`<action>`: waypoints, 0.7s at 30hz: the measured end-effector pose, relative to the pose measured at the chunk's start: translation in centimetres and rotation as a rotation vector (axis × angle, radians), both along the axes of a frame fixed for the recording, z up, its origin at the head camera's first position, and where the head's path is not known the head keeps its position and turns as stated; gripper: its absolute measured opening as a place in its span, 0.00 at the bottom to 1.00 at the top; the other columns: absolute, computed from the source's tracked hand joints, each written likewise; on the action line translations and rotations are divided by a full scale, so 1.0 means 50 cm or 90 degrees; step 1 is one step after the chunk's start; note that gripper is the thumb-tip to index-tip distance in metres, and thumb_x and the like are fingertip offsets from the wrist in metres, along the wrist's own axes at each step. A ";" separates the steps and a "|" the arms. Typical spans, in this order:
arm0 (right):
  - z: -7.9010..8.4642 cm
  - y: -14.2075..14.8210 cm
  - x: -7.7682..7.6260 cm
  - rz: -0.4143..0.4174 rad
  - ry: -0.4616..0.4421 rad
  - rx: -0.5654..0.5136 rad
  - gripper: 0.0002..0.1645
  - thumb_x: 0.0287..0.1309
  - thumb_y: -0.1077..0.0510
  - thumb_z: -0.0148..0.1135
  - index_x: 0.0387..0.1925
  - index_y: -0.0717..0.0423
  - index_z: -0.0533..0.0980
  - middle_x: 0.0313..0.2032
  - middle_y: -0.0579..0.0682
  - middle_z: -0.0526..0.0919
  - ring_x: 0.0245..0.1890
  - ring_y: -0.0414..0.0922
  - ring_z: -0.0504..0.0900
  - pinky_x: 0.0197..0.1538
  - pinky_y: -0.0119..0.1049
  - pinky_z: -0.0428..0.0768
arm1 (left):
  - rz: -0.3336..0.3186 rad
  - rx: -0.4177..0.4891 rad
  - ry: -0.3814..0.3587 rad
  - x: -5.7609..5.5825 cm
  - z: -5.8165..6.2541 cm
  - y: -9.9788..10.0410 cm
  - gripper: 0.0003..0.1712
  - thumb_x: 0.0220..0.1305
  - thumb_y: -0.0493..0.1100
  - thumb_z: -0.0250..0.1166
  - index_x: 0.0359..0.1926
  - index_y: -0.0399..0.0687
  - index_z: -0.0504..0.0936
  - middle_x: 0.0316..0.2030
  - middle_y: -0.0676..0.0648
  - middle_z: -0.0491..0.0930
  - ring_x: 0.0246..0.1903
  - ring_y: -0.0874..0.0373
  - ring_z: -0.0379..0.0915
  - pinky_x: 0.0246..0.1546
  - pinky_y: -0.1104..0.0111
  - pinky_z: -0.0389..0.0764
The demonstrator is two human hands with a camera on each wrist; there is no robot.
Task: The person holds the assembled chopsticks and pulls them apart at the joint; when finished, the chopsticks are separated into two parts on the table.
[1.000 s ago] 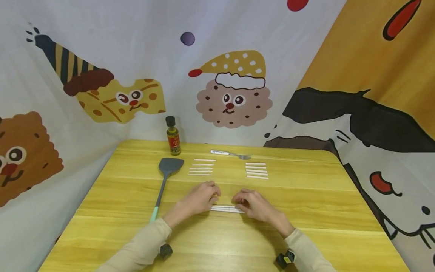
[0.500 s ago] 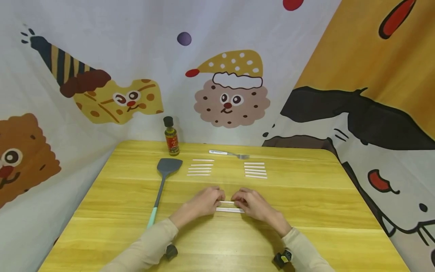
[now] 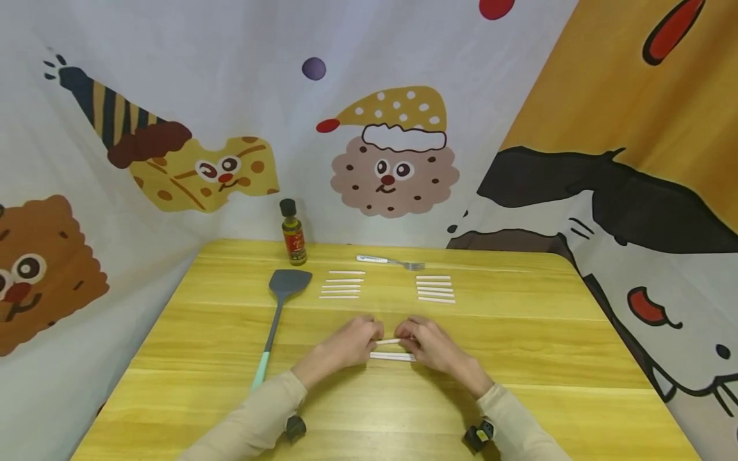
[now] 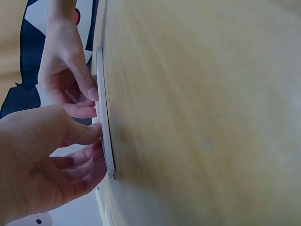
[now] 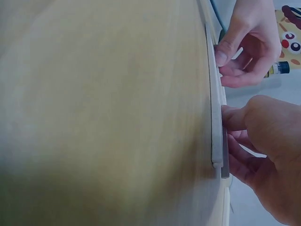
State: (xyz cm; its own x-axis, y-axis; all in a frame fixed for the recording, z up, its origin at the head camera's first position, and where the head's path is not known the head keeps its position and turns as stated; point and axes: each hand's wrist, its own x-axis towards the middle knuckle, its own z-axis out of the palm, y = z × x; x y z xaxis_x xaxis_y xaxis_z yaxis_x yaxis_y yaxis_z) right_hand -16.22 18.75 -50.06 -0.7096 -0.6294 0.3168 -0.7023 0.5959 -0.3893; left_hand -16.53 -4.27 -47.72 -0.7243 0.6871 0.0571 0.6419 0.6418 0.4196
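bkgd: wht cloth (image 3: 230, 77) w/ cartoon prints (image 3: 394, 182) | tbl (image 3: 553, 333): yel wood grain | lt: soft sheen (image 3: 377, 403)

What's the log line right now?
left hand: holds white stick | right hand: holds same stick | front sticks: on table | spatula: left of hands

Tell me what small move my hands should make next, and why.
Perhaps turn the white stick between the left hand and right hand parallel to the nearer sticks, since it slants against them.
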 end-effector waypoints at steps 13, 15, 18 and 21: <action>-0.001 -0.014 -0.007 0.008 0.117 -0.009 0.06 0.56 0.67 0.72 0.35 0.56 0.82 0.35 0.46 0.81 0.36 0.40 0.78 0.38 0.32 0.82 | 0.042 0.051 0.008 -0.005 0.003 -0.018 0.03 0.63 0.32 0.68 0.37 0.40 0.86 0.36 0.48 0.82 0.36 0.58 0.79 0.38 0.74 0.83; 0.000 -0.015 -0.008 0.008 0.112 -0.012 0.06 0.56 0.67 0.71 0.35 0.57 0.82 0.35 0.46 0.82 0.36 0.40 0.79 0.39 0.31 0.83 | 0.048 0.054 0.025 -0.006 0.003 -0.021 0.03 0.64 0.32 0.68 0.38 0.40 0.86 0.37 0.49 0.82 0.37 0.57 0.81 0.40 0.73 0.84; 0.003 -0.015 -0.007 0.007 0.105 -0.020 0.06 0.57 0.68 0.70 0.35 0.58 0.82 0.36 0.47 0.82 0.37 0.41 0.79 0.40 0.31 0.84 | 0.051 0.061 0.048 -0.005 0.005 -0.023 0.03 0.64 0.33 0.68 0.38 0.40 0.87 0.38 0.48 0.83 0.39 0.55 0.82 0.41 0.71 0.85; 0.009 -0.013 -0.005 0.010 0.106 -0.027 0.06 0.57 0.69 0.70 0.36 0.59 0.81 0.36 0.48 0.82 0.37 0.41 0.79 0.39 0.30 0.83 | 0.049 0.069 0.079 0.001 0.008 -0.024 0.04 0.64 0.33 0.68 0.39 0.40 0.87 0.38 0.47 0.84 0.40 0.54 0.82 0.41 0.70 0.85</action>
